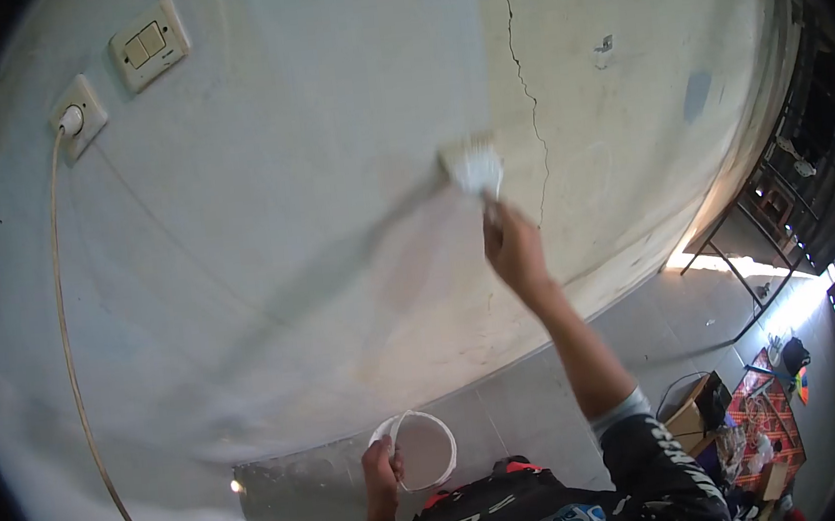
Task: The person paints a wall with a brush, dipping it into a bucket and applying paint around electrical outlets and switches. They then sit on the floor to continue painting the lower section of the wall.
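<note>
My right hand (515,246) is closed around the handle of a wide paintbrush (475,167), whose bristles press against the wall (323,119). The brush looks slightly blurred, and pale paint shows on it. To the left of the brush the wall is pale bluish white; to the right it is yellowish. Low in the view, my left hand (383,465) grips the rim of a white paint bucket (454,458), held close to my body. Inside the bucket is a pale pinkish-grey surface. The fingers of my left hand are partly hidden behind the rim.
A long crack (528,94) runs down the wall right of the brush. At upper left are a light switch (150,45) and a socket (80,116) with a hanging cable (62,295). A metal-legged table (746,274) and a cluttered red patterned mat (766,418) stand at right.
</note>
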Tool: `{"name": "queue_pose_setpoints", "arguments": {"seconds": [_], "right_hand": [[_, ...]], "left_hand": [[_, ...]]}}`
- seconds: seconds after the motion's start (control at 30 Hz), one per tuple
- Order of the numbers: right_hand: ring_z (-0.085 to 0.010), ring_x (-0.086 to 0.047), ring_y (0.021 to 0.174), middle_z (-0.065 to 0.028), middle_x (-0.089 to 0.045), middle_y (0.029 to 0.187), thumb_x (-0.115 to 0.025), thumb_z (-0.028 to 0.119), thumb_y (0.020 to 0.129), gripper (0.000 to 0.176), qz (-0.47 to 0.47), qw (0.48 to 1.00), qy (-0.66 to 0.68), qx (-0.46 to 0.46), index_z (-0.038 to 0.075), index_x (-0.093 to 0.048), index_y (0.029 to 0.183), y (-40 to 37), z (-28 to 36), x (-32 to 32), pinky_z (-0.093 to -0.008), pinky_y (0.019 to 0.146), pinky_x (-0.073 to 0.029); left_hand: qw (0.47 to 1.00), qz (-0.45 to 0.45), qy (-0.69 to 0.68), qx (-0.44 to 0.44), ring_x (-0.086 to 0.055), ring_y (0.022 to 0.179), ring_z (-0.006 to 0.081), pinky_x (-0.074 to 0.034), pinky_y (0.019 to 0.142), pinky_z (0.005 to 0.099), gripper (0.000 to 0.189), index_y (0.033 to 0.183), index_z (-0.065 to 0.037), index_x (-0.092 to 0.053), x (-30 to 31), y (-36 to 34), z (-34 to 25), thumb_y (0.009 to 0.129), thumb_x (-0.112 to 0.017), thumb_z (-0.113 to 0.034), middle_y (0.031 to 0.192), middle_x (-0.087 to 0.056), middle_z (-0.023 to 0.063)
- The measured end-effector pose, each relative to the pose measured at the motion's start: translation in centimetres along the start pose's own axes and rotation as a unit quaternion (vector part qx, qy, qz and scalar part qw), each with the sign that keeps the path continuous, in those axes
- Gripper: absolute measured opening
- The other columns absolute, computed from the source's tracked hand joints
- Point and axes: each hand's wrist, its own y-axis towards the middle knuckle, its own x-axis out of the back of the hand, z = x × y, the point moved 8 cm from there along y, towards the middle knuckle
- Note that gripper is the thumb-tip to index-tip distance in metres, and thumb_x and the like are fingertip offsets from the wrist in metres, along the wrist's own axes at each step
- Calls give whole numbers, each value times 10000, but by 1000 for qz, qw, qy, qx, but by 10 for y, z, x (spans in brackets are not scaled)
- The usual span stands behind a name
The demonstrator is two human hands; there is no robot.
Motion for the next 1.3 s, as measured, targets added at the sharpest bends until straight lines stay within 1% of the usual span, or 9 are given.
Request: {"name": "queue_pose_setpoints", "arguments": {"seconds": [0.2, 0.33, 0.6, 0.77, 0.87, 0.93, 1.0, 1.03, 1.3], "right_hand": [[-441, -635, 754, -262, -648, 810, -590, 130, 838, 285, 263, 930, -31, -255, 37, -623, 1105, -168, -96, -47, -515, 685, -503], [-442, -632, 880, -280, -651, 885, -585, 157, 828, 221, 287, 909, -7, -302, 24, -699, 964, -138, -98, -28, -487, 797, -511], [-402, -638, 944, -259, -658, 975, -620, 139, 761, 263, 89, 992, 47, -79, 21, -705, 980, 171, 49, 101, -418, 822, -511], [-248, -628, 620, -210, -660, 749, -615, 240, 863, 293, -63, 995, 70, 14, 28, -684, 1052, 280, 131, 169, -362, 614, -494], [-331, -664, 1003, -221, -639, 1178, -638, 163, 872, 349, -85, 994, 43, 46, 86, -639, 1213, 291, 155, 182, -361, 810, -528], [-238, -581, 551, -228, -616, 705, -591, 251, 895, 306, -160, 976, 21, 145, 11, -666, 1071, 276, 143, 173, -367, 552, -463], [-265, -560, 516, -239, -572, 670, -581, 236, 912, 288, -107, 988, 35, 107, -15, -662, 1028, 241, 94, 123, -366, 509, -435], [-446, -608, 721, -266, -628, 771, -577, 166, 890, 267, -59, 997, 17, 36, -3, -647, 1085, 201, 90, 109, -454, 607, -488], [-356, -599, 567, -185, -594, 663, -569, 81, 881, 270, 174, 979, -18, -105, 21, -593, 1143, -129, -63, -38, -450, 509, -461]], "left_hand": [[998, 5, 69, -10, -321, 420, 70, -257, 406, 238, 334, 831, -35, -542, -23, -6, -12, 968, -492, -336, 556, -396, -17], [998, 2, 68, -6, -326, 421, 67, -258, 409, 239, 334, 827, -39, -541, -29, -11, -8, 971, -483, -335, 552, -395, -17], [1000, -8, -15, 0, -340, 412, 69, -263, 395, 237, 317, 824, -27, -529, -25, -25, -1, 969, -497, -306, 536, -397, -13], [1000, -4, -16, -5, -345, 414, 72, -268, 397, 233, 338, 817, -22, -525, -18, -33, 11, 971, -491, -321, 537, -397, -11], [999, -13, -17, -35, -348, 411, 75, -265, 391, 239, 339, 810, -19, -528, -10, -43, 12, 968, -496, -317, 537, -399, -9], [999, -22, -19, -37, -355, 412, 76, -264, 388, 240, 334, 806, -18, -531, 0, -46, 19, 965, -501, -311, 538, -406, -7], [998, -32, -20, -42, -362, 414, 76, -263, 385, 241, 330, 803, -17, -534, 11, -49, 24, 963, -506, -304, 538, -412, -4], [998, -42, -13, -34, -355, 418, 76, -262, 394, 238, 338, 808, -17, -536, 16, -51, 27, 965, -499, -313, 547, -412, -3], [997, -72, 14, -16, -354, 439, 71, -281, 409, 227, 325, 823, -21, -545, 46, -43, 24, 961, -513, -314, 564, -416, -3]]}}
